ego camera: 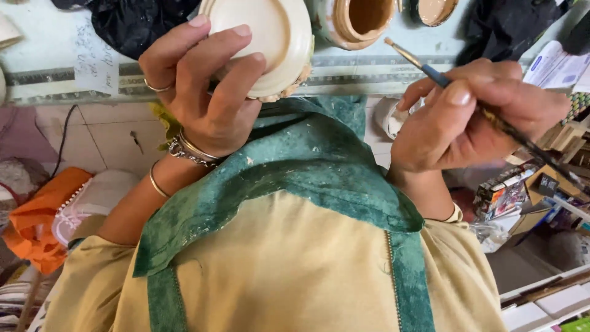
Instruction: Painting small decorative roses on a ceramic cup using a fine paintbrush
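Observation:
My left hand (203, 86) grips a pale cream ceramic bowl (270, 37), turned so its round foot faces me; beaded trim shows along its lower rim. Rings and bracelets sit on that hand and wrist. My right hand (473, 117) pinches a thin paintbrush (430, 71) with a blue ferrule and dark handle, its bristle tip pointing up-left, a short way right of the bowl and not touching it. A green-trimmed beige garment (295, 246) fills the lower middle.
A pale workbench edge (55, 67) runs along the top with a paper note (95, 55), a tan pot (359, 21), another clay dish (433, 9) and black plastic bags (135, 21). Orange cloth (37, 215) lies on the floor at the left; boxes and clutter (522, 190) at the right.

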